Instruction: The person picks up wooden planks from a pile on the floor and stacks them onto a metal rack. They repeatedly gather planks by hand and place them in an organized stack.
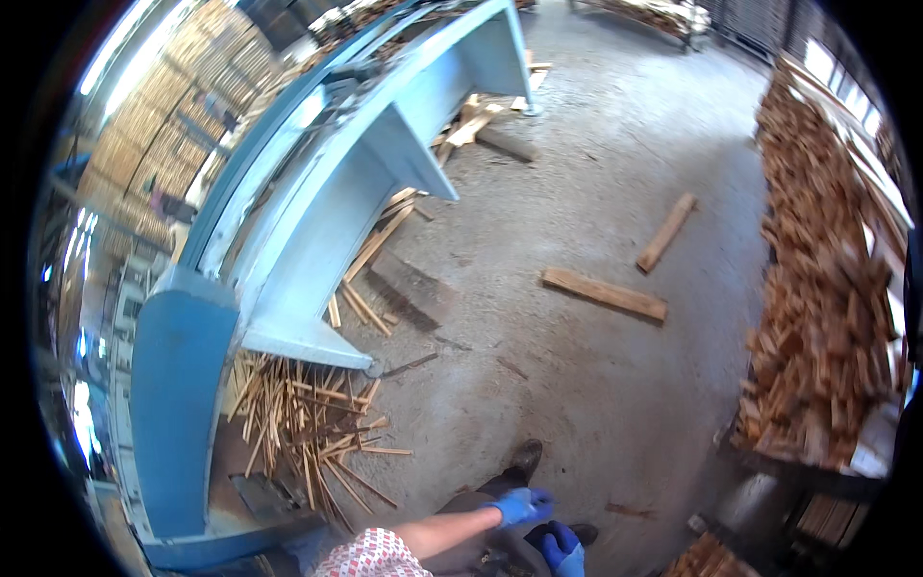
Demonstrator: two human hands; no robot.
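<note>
My left hand [522, 506], in a blue glove, reaches in from the lower edge below a patterned sleeve [373, 555]. Its fingers are smeared by motion, and no held thing shows. Close beside it, my right hand [563, 551] wears a blue glove with a darker patch. Its fingers are partly hidden, so I cannot make out whether it grips anything. Both hands are low over my legs, near my dark shoe [526, 460].
A long blue machine [317, 240] runs along the left, with thin wood strips [308, 413] heaped beneath. Two boards, one longer [604, 294] and one shorter [666, 233], lie on the concrete floor [577, 385]. Stacked wood pieces [817, 317] line the right; another pile [711, 560] is lower right.
</note>
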